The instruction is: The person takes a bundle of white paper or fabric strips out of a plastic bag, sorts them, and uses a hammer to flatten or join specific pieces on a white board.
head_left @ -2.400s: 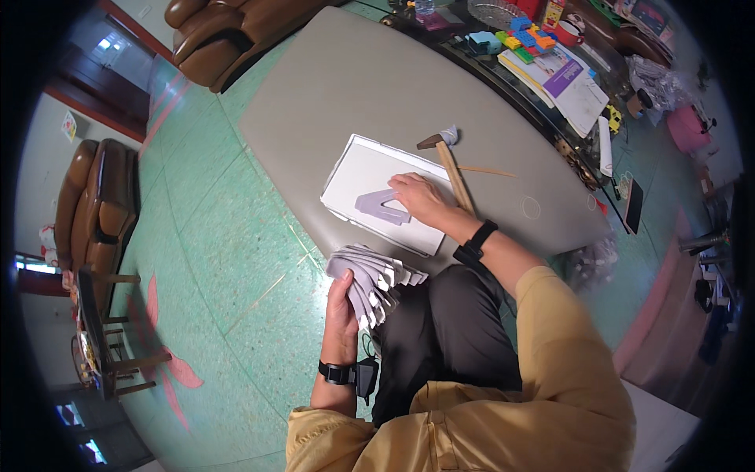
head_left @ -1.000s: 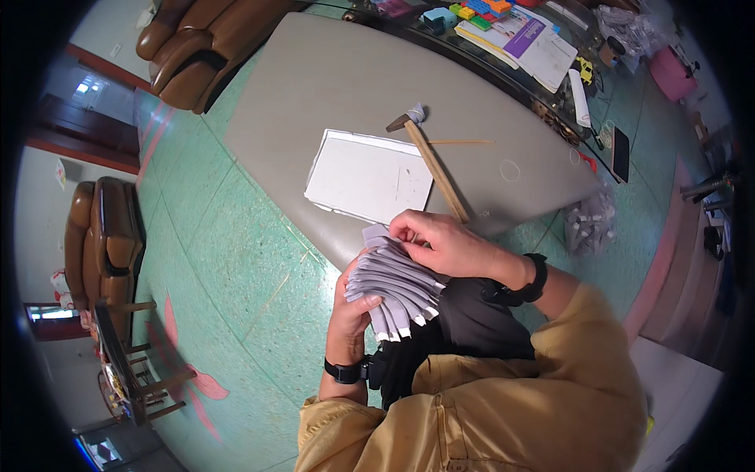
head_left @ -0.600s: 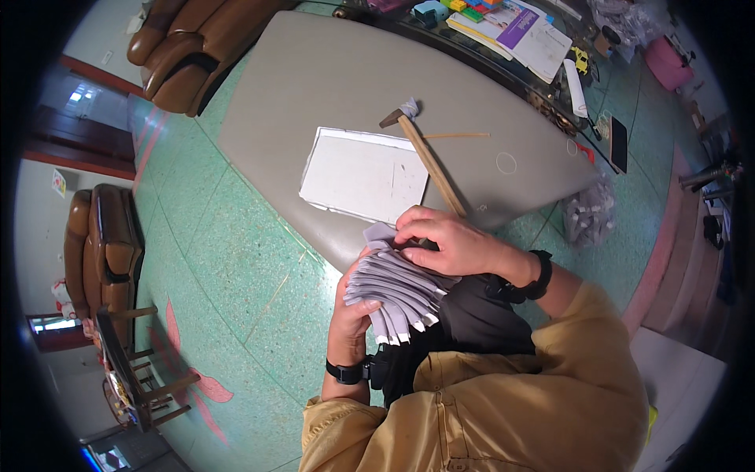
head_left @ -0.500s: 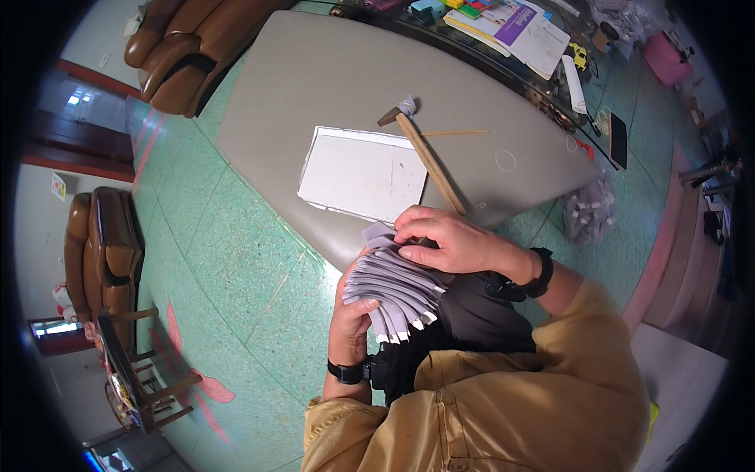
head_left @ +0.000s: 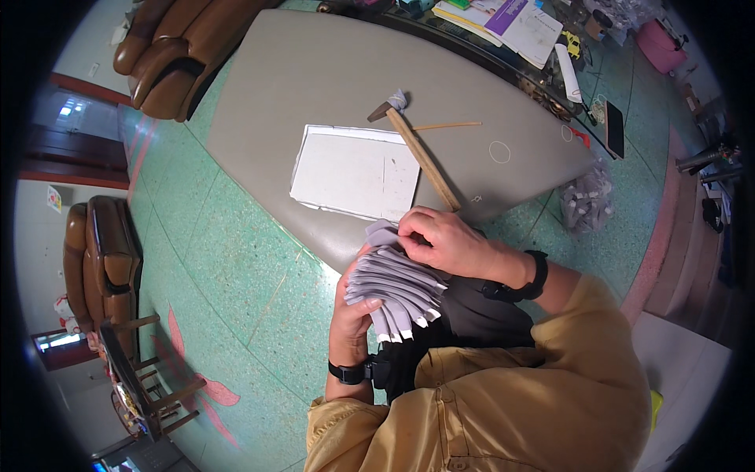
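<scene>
A thick stack of grey fabric strips with white ends [head_left: 397,287] is held above my lap. My left hand [head_left: 352,311] wraps the stack from the left, its thumb pressing on the near strips. At the far end of the stack, my right hand [head_left: 444,240] has its fingers curled and pinched at the upper strips; the fingertips are partly hidden. Just beyond my hands, a shallow white tray-like box [head_left: 358,173] lies on the grey padded surface [head_left: 314,63]. Beside it rests a hammer [head_left: 421,153] with a wooden handle, near a thin wooden stick [head_left: 448,125].
A clear plastic bag of grey pieces [head_left: 586,200] sits beyond the surface's right corner. Loose rubber bands [head_left: 499,152] lie on the surface. Books and papers [head_left: 519,27] cover a dark table at the back. Brown leather sofas [head_left: 177,55] and a wooden chair [head_left: 141,377] stand at left.
My right hand has shifted slightly and its fingers are drawn closer together at the strips. The left hand keeps its hold. The whole view has moved a little.
</scene>
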The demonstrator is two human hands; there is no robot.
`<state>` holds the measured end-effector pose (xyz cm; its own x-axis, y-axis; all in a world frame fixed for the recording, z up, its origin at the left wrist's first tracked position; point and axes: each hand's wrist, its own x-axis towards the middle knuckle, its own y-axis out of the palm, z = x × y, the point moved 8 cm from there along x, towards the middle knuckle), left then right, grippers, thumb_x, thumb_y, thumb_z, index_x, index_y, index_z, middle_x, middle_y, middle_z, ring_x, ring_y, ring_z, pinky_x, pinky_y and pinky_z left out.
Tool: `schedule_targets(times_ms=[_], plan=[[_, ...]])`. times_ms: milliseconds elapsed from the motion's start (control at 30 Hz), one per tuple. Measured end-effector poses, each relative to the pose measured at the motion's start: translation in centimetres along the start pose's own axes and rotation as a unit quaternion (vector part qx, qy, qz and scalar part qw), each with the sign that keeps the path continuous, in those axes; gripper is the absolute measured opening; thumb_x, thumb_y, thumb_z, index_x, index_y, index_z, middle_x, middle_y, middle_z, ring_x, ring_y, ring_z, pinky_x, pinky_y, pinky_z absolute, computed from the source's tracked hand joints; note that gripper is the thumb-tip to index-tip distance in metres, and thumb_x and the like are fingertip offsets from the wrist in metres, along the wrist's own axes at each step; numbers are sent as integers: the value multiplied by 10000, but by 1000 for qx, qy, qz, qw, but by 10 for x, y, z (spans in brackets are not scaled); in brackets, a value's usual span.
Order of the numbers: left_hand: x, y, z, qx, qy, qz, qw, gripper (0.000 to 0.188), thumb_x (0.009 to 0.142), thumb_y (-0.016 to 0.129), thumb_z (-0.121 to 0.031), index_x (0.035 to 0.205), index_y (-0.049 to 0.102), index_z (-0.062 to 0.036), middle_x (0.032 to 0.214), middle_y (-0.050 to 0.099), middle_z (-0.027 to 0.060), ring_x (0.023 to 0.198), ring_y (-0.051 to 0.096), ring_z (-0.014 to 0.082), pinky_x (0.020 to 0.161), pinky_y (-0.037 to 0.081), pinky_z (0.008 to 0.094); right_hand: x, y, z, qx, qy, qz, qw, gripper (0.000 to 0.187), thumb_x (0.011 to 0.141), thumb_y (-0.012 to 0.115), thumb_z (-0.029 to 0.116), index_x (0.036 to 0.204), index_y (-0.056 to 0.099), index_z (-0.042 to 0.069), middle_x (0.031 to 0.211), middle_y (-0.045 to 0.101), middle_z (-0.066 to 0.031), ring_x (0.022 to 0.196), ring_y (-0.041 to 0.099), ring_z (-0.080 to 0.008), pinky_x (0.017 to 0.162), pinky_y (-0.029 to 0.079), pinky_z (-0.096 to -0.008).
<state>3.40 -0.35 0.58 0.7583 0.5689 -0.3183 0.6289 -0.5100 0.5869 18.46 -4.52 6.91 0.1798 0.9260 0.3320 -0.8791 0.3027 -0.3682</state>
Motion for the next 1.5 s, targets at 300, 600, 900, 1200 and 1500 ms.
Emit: schedule_targets(times_ms=[300,600,900,1200,1500], plan=[[7,12,1,20,-11,18,1000,892,562,752,-133,1320,331,73,1226,498,138,1115,506,211,988,362,325,-9,-4,-12,8,64,-85,994,119,777,606,19,862,525,-1,817,602,-121,715,610,-262,634,482,-318],[8,25,-2,39,-8,40,998,868,577,748,-122,1319,340,69,1229,497,130,1112,505,203,981,365,321,-12,-8,-12,24,67,-135,988,106,795,593,35,858,518,-6,846,595,-140,725,589,-295,648,469,-336],[2,17,1,23,-42,9,999,901,580,741,-207,1328,321,70,1160,536,152,1046,550,223,931,417,322,-5,-10,-13,54,122,-20,991,111,774,641,47,819,550,1,726,604,-70,678,587,-139,625,470,-263],[-7,23,-15,-34,50,6,998,709,693,604,-421,1235,430,2,1441,255,154,1322,262,294,1079,239,474,-14,-20,-48,149,157,-84,973,114,732,639,77,753,558,-1,653,604,-81,601,574,-140,569,455,-274],[-2,32,5,-71,-60,31,995,902,604,668,-259,1350,266,53,1274,448,168,1154,480,262,1018,355,355,-21,-3,-11,30,87,-28,995,115,737,637,18,753,523,11,817,620,-96,750,608,-245,676,478,-313]])
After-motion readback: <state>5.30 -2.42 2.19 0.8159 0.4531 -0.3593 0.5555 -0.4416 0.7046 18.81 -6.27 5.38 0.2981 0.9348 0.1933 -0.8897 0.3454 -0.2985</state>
